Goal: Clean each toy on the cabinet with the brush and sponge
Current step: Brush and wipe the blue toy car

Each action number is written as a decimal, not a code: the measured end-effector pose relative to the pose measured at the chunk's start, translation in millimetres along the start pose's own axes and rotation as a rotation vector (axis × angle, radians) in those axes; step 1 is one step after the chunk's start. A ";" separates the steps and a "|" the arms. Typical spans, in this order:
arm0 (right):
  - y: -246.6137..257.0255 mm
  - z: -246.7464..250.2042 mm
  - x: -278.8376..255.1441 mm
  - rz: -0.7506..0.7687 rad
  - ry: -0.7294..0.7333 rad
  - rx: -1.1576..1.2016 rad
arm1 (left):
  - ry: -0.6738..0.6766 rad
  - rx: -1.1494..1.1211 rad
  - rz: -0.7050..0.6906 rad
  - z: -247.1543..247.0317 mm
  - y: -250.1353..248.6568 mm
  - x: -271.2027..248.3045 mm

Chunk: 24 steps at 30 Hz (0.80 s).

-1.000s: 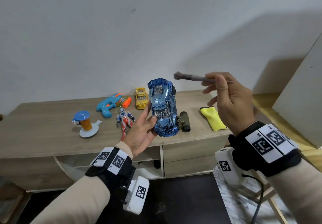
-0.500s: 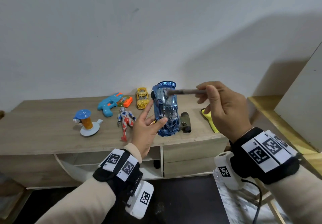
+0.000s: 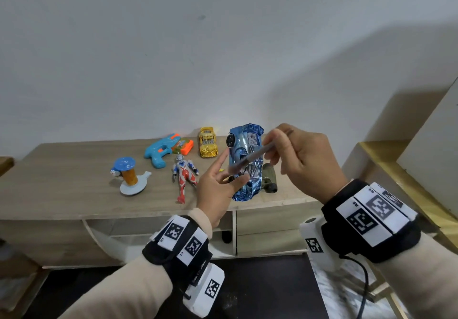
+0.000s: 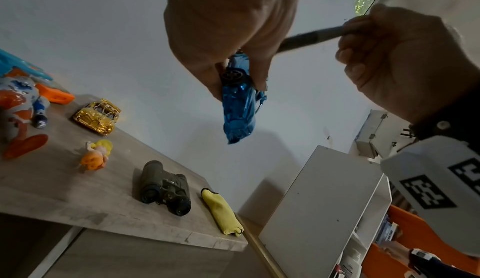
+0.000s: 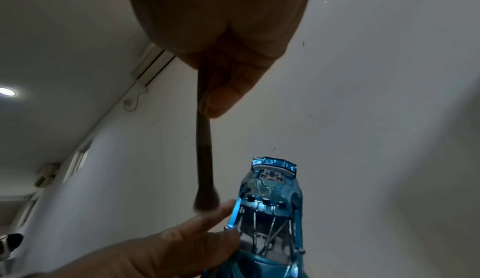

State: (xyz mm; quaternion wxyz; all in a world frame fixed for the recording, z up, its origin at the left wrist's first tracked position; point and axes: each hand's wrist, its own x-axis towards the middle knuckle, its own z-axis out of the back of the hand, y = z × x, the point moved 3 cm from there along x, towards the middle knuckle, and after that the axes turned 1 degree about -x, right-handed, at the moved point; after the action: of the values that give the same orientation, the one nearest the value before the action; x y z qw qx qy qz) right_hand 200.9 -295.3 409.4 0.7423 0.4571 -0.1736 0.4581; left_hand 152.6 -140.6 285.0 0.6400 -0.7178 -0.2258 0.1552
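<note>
Left hand (image 3: pixel 218 189) grips blue toy car (image 3: pixel 246 163) while right hand (image 3: pixel 301 160) pinches brush (image 3: pixel 249 160) (bristles at the car's side); next, judged: further strokes.

head – high, looking down | wrists – close, looking up | shared – blue car (image 3: pixel 245 162)

A wooden cabinet (image 3: pixel 62 182) spans the lower half of the head view. On its top are laid a spool toy (image 3: pixel 128 175), water pistol (image 3: pixel 161 151), action figure (image 3: pixel 184 177), gold car (image 3: pixel 208 142), binoculars (image 4: pixel 165 187), small doll (image 4: pixel 97 155) and yellow sponge (image 4: pixel 222 212).
</note>
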 end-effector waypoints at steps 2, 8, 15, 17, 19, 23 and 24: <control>0.9 1.9 1.1 0.023 -0.050 0.015 | -0.004 -0.021 0.010 1.0 -1.4 -0.5; -2.9 6.5 -0.9 -0.078 -0.080 0.046 | 0.001 -0.038 0.020 10.2 -5.6 1.3; -14.2 4.3 -5.1 -0.133 0.022 0.014 | 0.026 -0.256 0.103 25.3 -4.0 11.9; -18.0 7.4 -5.1 -0.154 -0.071 0.048 | 0.044 -0.281 0.112 28.2 -3.5 13.0; -20.2 7.5 -3.6 -0.168 -0.115 0.067 | 0.070 -0.288 0.120 29.2 -2.6 13.2; -22.1 2.4 -1.9 -0.246 0.021 -0.010 | 0.115 -0.246 0.116 31.8 -0.6 14.4; -21.9 4.2 -1.3 -0.256 -0.010 -0.015 | 0.125 -0.244 0.115 32.9 0.1 14.5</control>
State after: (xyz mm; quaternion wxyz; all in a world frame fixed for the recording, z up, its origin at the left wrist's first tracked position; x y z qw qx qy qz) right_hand 219.3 -303.1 399.3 0.7974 0.4720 -0.1209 0.3560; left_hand 148.1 -105.1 281.6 0.5508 -0.8103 -0.1614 0.1181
